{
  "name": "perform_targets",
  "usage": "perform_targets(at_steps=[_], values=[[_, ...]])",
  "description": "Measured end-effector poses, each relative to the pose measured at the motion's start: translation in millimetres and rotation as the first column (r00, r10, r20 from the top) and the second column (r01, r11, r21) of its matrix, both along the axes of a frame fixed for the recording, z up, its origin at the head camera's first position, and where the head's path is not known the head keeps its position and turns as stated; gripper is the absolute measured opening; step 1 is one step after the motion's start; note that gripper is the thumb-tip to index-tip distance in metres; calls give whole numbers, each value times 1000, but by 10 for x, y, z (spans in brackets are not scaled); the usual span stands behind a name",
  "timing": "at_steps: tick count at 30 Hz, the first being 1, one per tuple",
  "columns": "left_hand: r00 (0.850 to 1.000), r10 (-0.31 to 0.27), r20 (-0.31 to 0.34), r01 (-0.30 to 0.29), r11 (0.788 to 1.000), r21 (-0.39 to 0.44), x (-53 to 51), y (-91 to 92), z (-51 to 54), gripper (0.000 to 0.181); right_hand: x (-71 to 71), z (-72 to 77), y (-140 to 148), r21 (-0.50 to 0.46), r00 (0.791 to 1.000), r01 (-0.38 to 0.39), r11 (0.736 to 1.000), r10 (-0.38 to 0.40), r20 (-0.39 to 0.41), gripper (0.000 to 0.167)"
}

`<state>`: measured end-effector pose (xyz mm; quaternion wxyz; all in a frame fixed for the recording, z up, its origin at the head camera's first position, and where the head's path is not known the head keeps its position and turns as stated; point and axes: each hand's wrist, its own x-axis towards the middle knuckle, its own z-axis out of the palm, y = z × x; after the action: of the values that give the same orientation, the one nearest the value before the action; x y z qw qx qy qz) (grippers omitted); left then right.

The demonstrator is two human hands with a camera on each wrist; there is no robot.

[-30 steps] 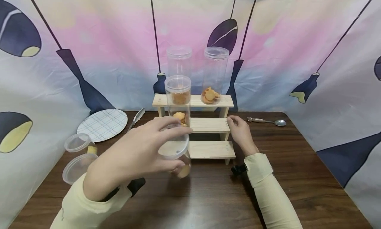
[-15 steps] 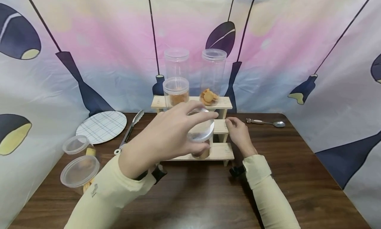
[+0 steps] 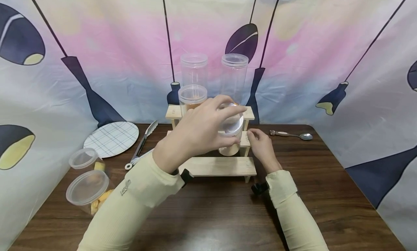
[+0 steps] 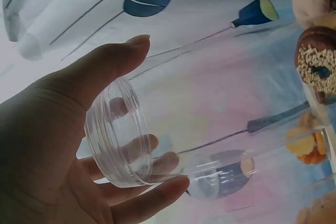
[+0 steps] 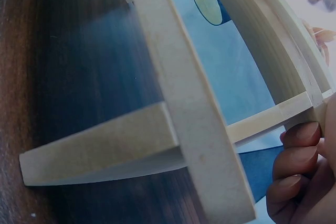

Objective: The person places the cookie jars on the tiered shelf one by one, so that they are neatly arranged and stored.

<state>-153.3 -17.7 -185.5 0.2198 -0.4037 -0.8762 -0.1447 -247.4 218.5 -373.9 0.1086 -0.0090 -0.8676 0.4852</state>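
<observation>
My left hand [image 3: 202, 129] grips a clear plastic jar [image 3: 232, 127] round its lid, from above. The jar is upright at the right end of the middle step; whether its base touches the wood cannot be told. In the left wrist view, thumb and fingers circle the clear lid [image 4: 123, 135], and a nut-topped chocolate doughnut [image 4: 317, 64] shows at the jar's far end. My right hand [image 3: 262, 146] holds the right end of the three-step wooden stand [image 3: 218, 166] at its middle step. Its curled fingers [image 5: 296, 156] show against the wood in the right wrist view.
Two tall jars, one left [image 3: 194, 68] and one right [image 3: 234, 77], stand on the top step. Another jar [image 3: 192, 93] stands middle left. Around lie a checked plate [image 3: 112, 138], tongs [image 3: 141, 144], a small tub [image 3: 83, 158], a larger tub [image 3: 87, 187] and a spoon [image 3: 293, 134].
My left hand has carried the jar rightward and back, from in front of the stand's left part to the middle step's right end. My right hand has stayed on the stand.
</observation>
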Motion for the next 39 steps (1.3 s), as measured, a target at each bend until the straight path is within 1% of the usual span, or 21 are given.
perform_targets(at_steps=[2,5,11,17,24,29,34,39], values=[[1000,20,20,-19,1000,-15,-43,23,1,63,1,-6,-6,1,1000,5,1000,-5,-4,50],[999,36,30,-35,999,-35,-107,59,2,65,-3,-12,-9,-1,1000,6,1000,-6,-4,48],[999,35,28,-33,998,-57,-228,130,-3,67,7,-15,-15,-13,1000,-6,1000,6,11,47],[997,65,45,-61,994,-88,-323,192,-6,67,8,-12,-10,-9,1000,-6,1000,6,-8,47],[996,73,58,-68,994,-84,-412,238,-19,69,-6,10,-1,-15,1000,1,1000,-1,-15,46],[994,78,81,-72,994,-78,-465,271,-28,69,-2,19,-7,-15,1000,6,1000,-6,-14,45],[993,83,87,-76,994,-78,-518,303,-18,71,-3,14,-3,-22,1000,9,1000,-10,-3,46],[990,106,94,-97,991,-91,-570,316,5,74,-11,8,-9,-25,1000,10,1000,-10,5,47]])
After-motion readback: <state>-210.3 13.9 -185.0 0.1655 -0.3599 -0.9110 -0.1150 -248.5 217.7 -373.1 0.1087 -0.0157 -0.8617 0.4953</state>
